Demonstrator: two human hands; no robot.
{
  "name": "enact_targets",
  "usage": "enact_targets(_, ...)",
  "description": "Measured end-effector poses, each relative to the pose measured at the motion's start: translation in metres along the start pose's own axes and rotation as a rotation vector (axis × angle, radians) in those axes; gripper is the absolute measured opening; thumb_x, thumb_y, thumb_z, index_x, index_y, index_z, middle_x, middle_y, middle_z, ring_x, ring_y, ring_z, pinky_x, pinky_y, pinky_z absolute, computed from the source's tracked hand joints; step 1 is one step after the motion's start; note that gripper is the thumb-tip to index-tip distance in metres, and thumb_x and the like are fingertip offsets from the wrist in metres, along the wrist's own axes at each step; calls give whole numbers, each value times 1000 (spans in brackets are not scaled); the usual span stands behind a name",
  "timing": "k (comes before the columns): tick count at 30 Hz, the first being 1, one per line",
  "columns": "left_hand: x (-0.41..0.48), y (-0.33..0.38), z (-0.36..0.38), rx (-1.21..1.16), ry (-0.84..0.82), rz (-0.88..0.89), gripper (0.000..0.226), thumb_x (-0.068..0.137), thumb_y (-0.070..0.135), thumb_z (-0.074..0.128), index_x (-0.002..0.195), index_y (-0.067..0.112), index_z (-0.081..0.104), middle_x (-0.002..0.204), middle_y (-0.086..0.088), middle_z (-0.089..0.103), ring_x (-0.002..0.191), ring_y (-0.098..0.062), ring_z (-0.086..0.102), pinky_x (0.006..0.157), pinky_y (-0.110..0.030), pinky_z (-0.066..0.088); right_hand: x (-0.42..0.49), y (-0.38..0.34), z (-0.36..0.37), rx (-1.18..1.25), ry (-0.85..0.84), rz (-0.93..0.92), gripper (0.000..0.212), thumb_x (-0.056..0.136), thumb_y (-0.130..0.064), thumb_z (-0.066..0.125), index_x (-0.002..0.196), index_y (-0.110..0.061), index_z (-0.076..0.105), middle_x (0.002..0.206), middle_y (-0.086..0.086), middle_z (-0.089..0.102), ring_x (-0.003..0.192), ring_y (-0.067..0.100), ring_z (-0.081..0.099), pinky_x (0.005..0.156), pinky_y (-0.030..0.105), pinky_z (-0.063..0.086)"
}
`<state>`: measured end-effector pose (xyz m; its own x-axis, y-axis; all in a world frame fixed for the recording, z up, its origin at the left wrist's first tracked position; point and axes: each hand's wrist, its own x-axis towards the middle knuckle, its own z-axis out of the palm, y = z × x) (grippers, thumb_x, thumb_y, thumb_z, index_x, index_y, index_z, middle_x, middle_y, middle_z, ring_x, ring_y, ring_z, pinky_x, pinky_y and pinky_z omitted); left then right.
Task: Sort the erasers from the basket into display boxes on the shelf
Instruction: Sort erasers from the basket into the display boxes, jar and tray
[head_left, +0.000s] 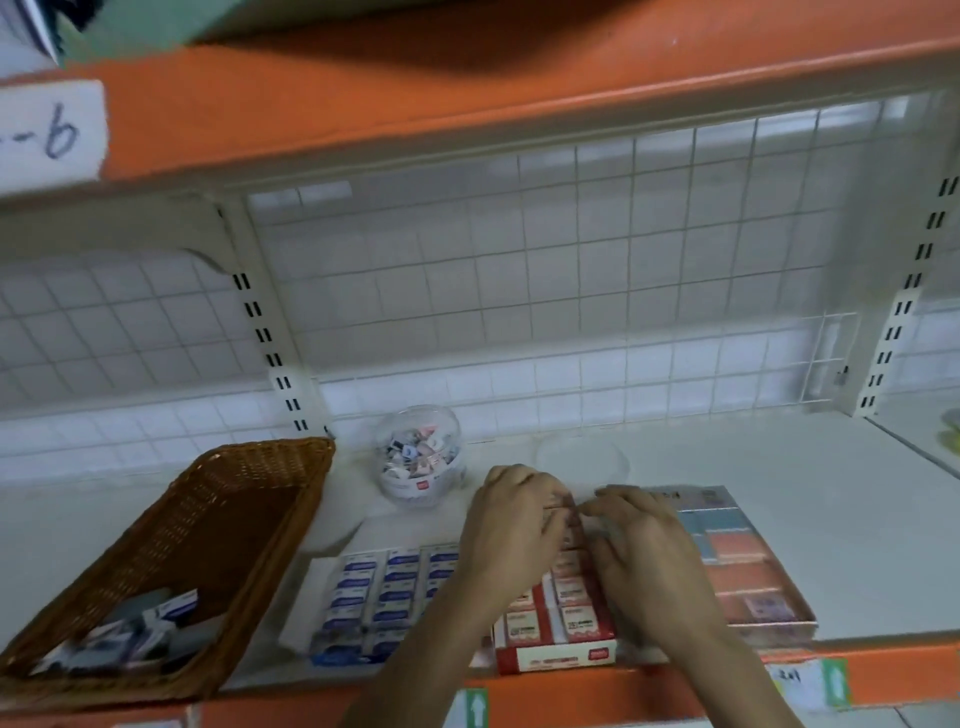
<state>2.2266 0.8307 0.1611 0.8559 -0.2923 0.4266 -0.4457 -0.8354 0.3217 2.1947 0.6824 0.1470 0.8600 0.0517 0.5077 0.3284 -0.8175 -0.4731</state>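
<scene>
A brown wicker basket stands tilted at the left of the shelf, with several blue-and-white and grey erasers in its near corner. Three display boxes lie side by side at the shelf's front: a blue-and-white one, a red one and one with orange and blue packs. My left hand and my right hand meet over the far end of the red box, fingertips pinched together on a small red eraser that they mostly hide.
A clear round tub of small mixed erasers stands behind the boxes, with a clear lid lying to its right. A white wire grid backs the shelf. An orange shelf runs overhead and an orange rail edges the front.
</scene>
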Motion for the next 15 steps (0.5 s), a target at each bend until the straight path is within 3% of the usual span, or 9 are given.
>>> enact_targets(4,-15,-39,-27,36,3,-65,23,91,25,53,111,19,64,114,1,60,111,-18,49,96,-34,41,13,-42,26,41,-50,-92,30,63,-1,67,87,-19,70,92,2,68,82,28,63,74,30,49)
enact_targets(12,-55,-120,-85,184,31,-197,31,90,32,43,114,26,61,113,5,60,111,-15,50,99,-32,38,30,-132,83,120,-183,-272,30,74,-5,69,101,-19,68,107,2,65,100,25,58,86,27,43)
enact_targets(15,-73,-148,-108,246,-1,-310,26,91,32,43,110,27,60,114,5,58,115,-17,47,100,-34,38,33,-168,102,153,-267,-352,30,63,-1,73,89,-16,68,93,4,66,87,25,61,76,16,40)
